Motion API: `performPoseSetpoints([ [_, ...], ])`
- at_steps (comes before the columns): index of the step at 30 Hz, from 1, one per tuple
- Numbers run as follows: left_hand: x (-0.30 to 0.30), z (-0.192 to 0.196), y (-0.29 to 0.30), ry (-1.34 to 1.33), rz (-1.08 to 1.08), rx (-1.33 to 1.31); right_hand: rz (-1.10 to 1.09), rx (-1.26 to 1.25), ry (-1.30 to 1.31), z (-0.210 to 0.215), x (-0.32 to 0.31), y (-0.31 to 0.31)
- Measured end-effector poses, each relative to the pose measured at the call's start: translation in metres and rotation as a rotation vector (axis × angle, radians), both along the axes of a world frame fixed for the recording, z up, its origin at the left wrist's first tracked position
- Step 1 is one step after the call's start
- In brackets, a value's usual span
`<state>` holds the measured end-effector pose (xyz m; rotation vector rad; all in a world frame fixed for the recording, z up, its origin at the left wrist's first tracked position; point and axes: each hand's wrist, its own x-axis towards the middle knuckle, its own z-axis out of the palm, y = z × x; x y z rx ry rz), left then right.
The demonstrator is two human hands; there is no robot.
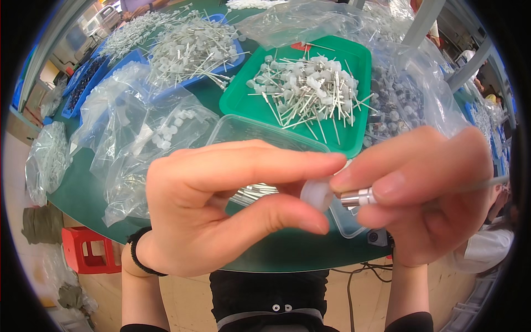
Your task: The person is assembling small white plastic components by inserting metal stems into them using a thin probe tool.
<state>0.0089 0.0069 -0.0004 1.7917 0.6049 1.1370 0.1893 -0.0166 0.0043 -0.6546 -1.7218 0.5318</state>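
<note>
- The left hand [221,207], at centre frame, pinches a small white plastic cap [317,193] between thumb and forefinger; the other fingers curl loosely, so the hand is mostly closed, with only the fingertips doing the work.
- The right hand [426,193], at centre right, is closed on a short metal sleeve [358,197] with a thin white stem [487,182] running off to the right edge; thumb and forefinger clamp the sleeve close to its end, which probably keeps it steady against the cap.
- Cap and sleeve touch end to end between the two hands, held up near the camera and above the table, apparently so the small joint can be seen well.
- Below the hands sits a clear plastic tub [249,130], with metal pins showing in it under the left fingers.
- A green tray [235,99] in the upper middle holds a heap of capped pins; a blue tray [221,69] at upper left holds more.
- Clear plastic bags [133,149] of white parts crowd the left side, and another bag [409,105] lies at upper right.
- The green table [83,193] has its curved edge just below the hands; open room is mainly in the air above the tub, and a red stool [88,249] stands at lower left.
</note>
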Motion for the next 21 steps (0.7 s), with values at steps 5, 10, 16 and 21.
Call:
performPoseSetpoints([
  [5, 0.0, 0.001, -0.001, -0.028, -0.001, 0.0, -0.01, -0.013, 0.016, 0.001, -0.002, -0.002],
  [10, 0.001, -0.001, 0.0, -0.062, -0.018, 0.003, -0.022, -0.031, 0.029, 0.001, -0.003, -0.004],
  [16, 0.0, 0.001, -0.001, -0.042, -0.024, -0.038, -0.045, -0.066, 0.051, 0.002, -0.005, -0.005],
  [21, 0.003, -0.001, 0.0, -0.014, -0.026, -0.009, -0.01, -0.047, -0.077, 0.008, 0.005, -0.005],
])
